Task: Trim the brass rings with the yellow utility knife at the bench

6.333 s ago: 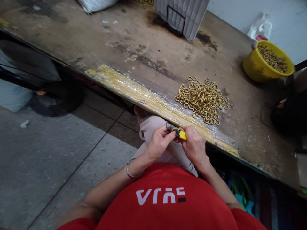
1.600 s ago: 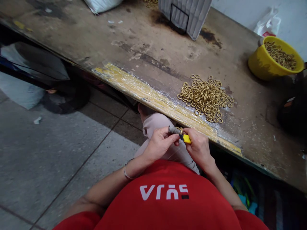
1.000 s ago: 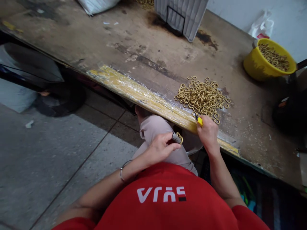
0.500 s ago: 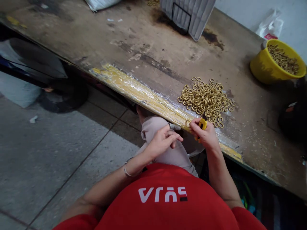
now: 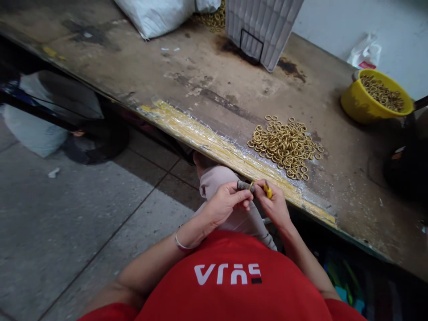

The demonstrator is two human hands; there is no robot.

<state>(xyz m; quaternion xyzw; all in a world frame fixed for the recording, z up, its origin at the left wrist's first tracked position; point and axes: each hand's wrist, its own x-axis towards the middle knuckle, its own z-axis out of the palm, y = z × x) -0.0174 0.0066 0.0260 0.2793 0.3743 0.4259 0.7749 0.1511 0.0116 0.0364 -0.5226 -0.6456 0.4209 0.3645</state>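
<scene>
My left hand (image 5: 229,201) is closed around a short grey rod (image 5: 244,186) that points to the right. A brass-coloured ring (image 5: 251,186) is at the rod's right end and looks to be around it. My right hand (image 5: 272,203) is closed, with a yellow utility knife (image 5: 268,191) held in its palm. Its fingertips touch or nearly touch the ring; I cannot tell which. Whether the knife's blade is out is hidden. Just beyond my hands, a heap of similar rings (image 5: 287,145) lies on the worktable (image 5: 214,76).
Yellow tape (image 5: 207,140) covers the table's front edge. A yellow bucket (image 5: 359,102) of brass-coloured pieces stands at the right. At the back are a grey ribbed plastic bin (image 5: 264,26) and a white sack (image 5: 160,18). A dark round base (image 5: 95,142) stands on the floor at left.
My right hand has moved left with the ring and knife, bringing the ring to the end of the rod in my left hand. The camera view has shifted slightly.
</scene>
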